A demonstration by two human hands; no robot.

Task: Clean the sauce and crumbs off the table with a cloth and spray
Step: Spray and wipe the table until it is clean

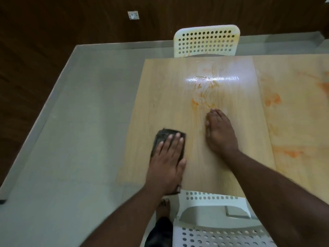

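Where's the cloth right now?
In the head view, the dark cloth lies flat under the left hand near the table's near-left edge, left of the right hand.

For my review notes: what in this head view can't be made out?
- Spray bottle: not in frame.
- Cloth: mostly hidden under the left hand.
- Crumbs: too small or blurred to tell.
- Table: right side cut off by the edge.
- Glare washes out part of the sauce smears.

Two hands [219, 132], one dark cloth [161, 139], two white chairs [206, 41], one wooden table [169, 97].
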